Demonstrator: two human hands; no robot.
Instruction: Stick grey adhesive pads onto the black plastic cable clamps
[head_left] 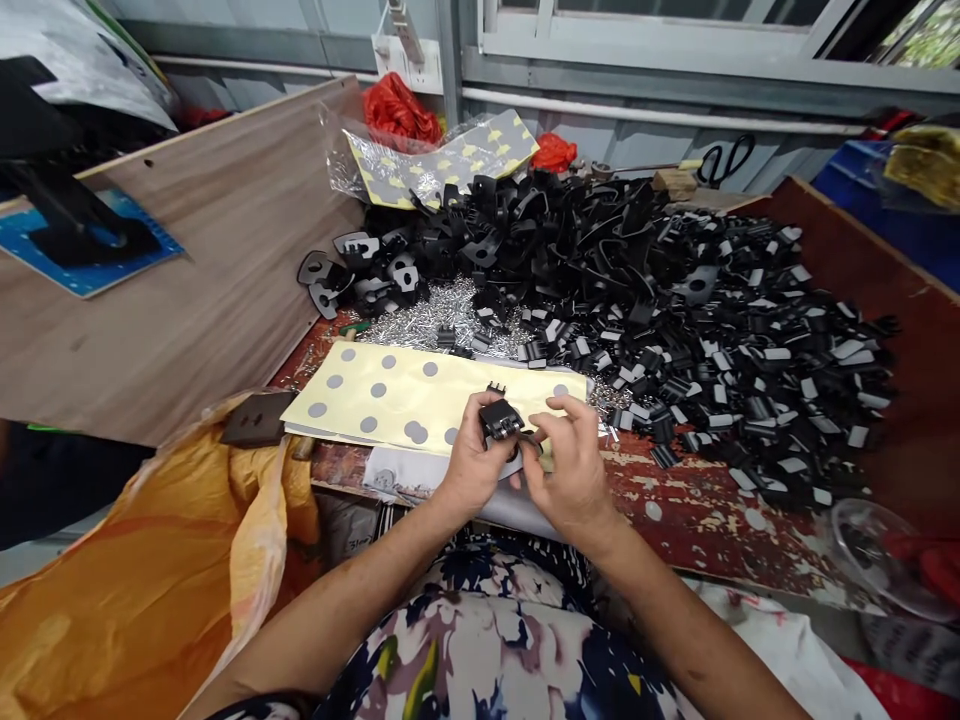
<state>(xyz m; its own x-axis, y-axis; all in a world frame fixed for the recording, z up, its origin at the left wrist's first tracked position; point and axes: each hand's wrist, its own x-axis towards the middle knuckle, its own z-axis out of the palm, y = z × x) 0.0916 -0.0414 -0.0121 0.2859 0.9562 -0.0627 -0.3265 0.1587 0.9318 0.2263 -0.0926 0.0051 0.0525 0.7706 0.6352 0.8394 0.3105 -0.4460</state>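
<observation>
Holding a small black plastic clip (500,418) at lower centre of frame, just above the lap: left hand (471,462) clenched around its underside, right hand (571,470) beside it, fingertips (534,448) pinching at the clip's right edge. Both hands over the near edge of the table (697,515), worn red surface.

Just behind the hands: yellow backing sheet (420,395) with grey round stickers, lying flat. Beyond it, loose silver rivets (427,320) in a heap, then a big pile of black clips (675,320) filling centre and right of frame.

Containers: orange sack (150,560) at lower left, mouth open, contents not visible. Clear plastic tub (885,555) at lower right, contents unclear. Clear bag (442,155) at upper centre with more yellow sheets inside. Scissors (724,160) at upper right.

No readable writing or brand anywhere.
</observation>
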